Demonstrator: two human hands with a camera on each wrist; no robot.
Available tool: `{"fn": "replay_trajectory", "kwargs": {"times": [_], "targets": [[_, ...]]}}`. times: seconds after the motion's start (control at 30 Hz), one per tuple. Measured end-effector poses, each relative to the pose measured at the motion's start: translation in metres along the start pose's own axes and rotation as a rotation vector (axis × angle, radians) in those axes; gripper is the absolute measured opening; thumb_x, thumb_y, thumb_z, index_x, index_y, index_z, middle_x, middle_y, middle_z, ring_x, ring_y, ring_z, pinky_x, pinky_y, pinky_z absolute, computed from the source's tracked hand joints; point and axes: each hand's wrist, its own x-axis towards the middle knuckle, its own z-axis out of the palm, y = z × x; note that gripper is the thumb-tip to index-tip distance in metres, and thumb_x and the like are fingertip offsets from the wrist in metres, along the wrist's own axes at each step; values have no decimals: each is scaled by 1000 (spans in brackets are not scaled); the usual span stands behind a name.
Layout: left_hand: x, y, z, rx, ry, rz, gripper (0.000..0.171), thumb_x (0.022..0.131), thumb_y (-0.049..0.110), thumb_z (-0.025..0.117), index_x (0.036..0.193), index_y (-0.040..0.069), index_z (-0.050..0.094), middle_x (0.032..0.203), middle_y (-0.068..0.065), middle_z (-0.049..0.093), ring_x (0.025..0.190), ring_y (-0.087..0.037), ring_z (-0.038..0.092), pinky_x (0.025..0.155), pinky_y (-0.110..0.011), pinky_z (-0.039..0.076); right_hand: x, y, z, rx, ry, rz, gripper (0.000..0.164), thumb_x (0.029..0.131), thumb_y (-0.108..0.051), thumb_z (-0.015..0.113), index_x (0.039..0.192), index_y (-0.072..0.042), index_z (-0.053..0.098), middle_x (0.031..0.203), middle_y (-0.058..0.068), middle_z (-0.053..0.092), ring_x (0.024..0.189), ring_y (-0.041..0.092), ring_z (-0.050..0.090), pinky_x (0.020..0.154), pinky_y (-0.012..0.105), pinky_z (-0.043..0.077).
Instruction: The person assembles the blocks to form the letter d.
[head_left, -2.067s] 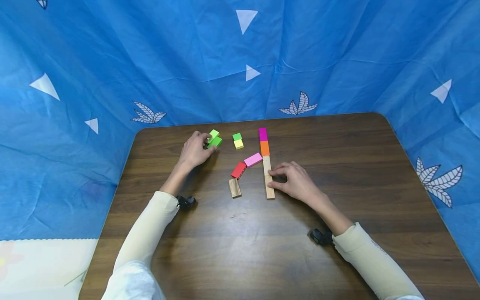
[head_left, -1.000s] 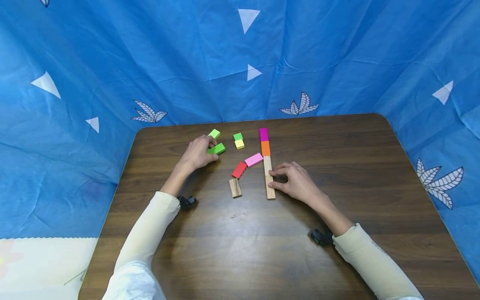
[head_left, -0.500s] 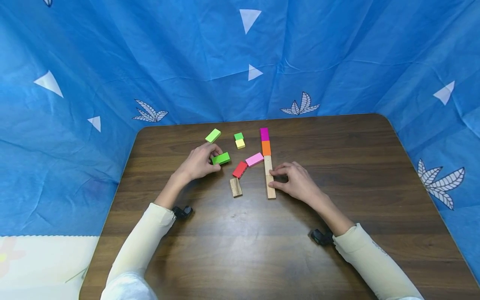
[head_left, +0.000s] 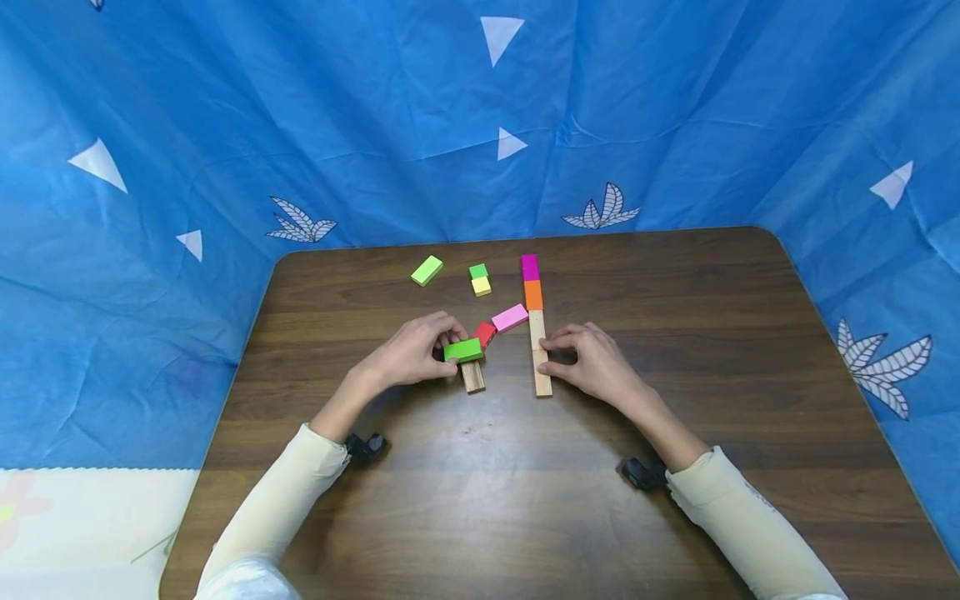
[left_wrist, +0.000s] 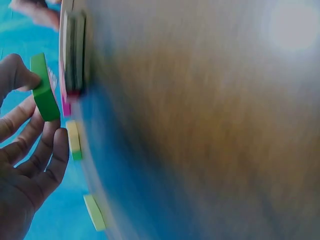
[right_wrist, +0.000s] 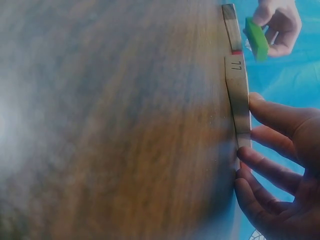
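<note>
My left hand (head_left: 415,350) pinches a green wooden block (head_left: 463,350) between thumb and fingers. In the left wrist view the green block (left_wrist: 45,89) is raised off the table. From the head view it overlaps a red block (head_left: 485,334) and the top of a brown wood-grain block (head_left: 473,379). My right hand (head_left: 588,360) rests its thumb and fingertips along the right side of two plain wooden blocks (head_left: 542,383), set end to end. An orange block (head_left: 533,295) and a magenta block (head_left: 530,267) continue that line. A pink block (head_left: 510,317) lies between the red block and the line.
A lime-green block (head_left: 427,271) lies at the back left of the brown table (head_left: 675,283). Near it are a yellow block (head_left: 482,287) and a small green block face (head_left: 478,271), touching. A blue curtain (head_left: 405,125) hangs behind the table's far edge.
My left hand has pulled the green block away from the lime-green one and carried it toward me and right, over the red and brown blocks. My right hand stays put.
</note>
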Motion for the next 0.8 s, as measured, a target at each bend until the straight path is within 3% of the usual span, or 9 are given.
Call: {"fn": "replay_trajectory", "kwargs": {"times": [0.4, 0.6, 0.8], "targets": [[-12, 41, 30, 38, -94, 144, 40, 82, 19, 82, 120, 21, 69, 112, 12, 67, 101, -8, 64, 94, -30, 55, 0, -1, -1, 4, 3, -12, 46, 90, -34, 90, 130, -13, 80, 130, 11, 77, 126, 36, 66, 113, 62, 47], [-14, 49, 40, 107, -107, 206, 34, 84, 22, 80, 116, 24, 71, 109, 14, 67, 98, -8, 62, 104, -39, 47, 0, -1, -2, 0, 4, -2, 46, 89, -35, 90, 129, -14, 80, 129, 11, 77, 124, 35, 65, 110, 60, 50], [-15, 53, 45, 164, -137, 219, 33, 86, 22, 79, 118, 26, 71, 111, 13, 67, 102, -7, 60, 110, -45, 44, -1, 1, -1, 3, 9, -3, 45, 89, -35, 90, 129, -14, 80, 129, 11, 77, 123, 36, 66, 109, 60, 50]]}}
